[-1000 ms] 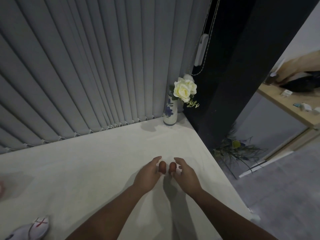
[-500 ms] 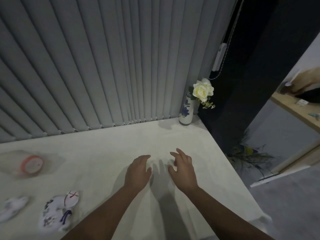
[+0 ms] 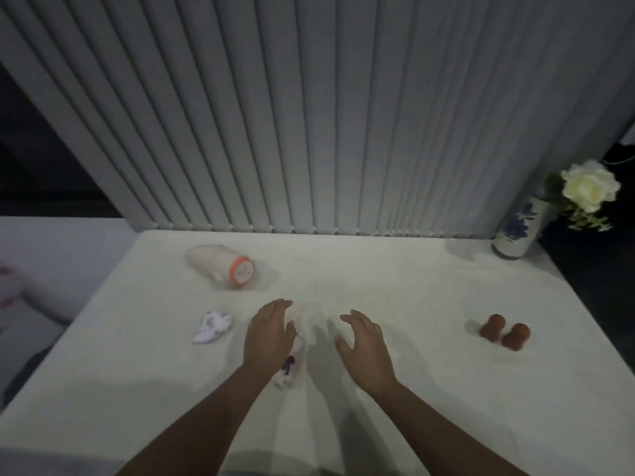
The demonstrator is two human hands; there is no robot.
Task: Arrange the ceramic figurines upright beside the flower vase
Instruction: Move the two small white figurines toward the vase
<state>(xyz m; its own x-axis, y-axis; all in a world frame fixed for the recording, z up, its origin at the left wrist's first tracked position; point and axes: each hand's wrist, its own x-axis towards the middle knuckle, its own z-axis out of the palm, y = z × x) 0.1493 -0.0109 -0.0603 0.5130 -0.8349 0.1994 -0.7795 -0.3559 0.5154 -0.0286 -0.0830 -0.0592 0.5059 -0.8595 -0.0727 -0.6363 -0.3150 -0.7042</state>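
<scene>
Two small brown figurines (image 3: 504,331) stand upright at the table's right, well in front of the blue-and-white flower vase (image 3: 514,231) with its white rose in the back right corner. My left hand (image 3: 269,333) hovers open over a white painted figurine (image 3: 288,367) lying on the table, mostly hidden under it. My right hand (image 3: 364,341) is open, empty, just to the right. Another white figurine (image 3: 211,327) lies flat left of my left hand. A pale figurine with an orange-ringed base (image 3: 223,266) lies on its side at the back left.
The white table (image 3: 395,286) runs back to grey vertical blinds (image 3: 309,115). Its left edge drops to a pale surface (image 3: 51,262), its right edge to dark space beside the vase.
The view has swung left, away from the vase. Both hands let go of the two brown figurines, left them upright at the right, and moved left over the white figurine.
</scene>
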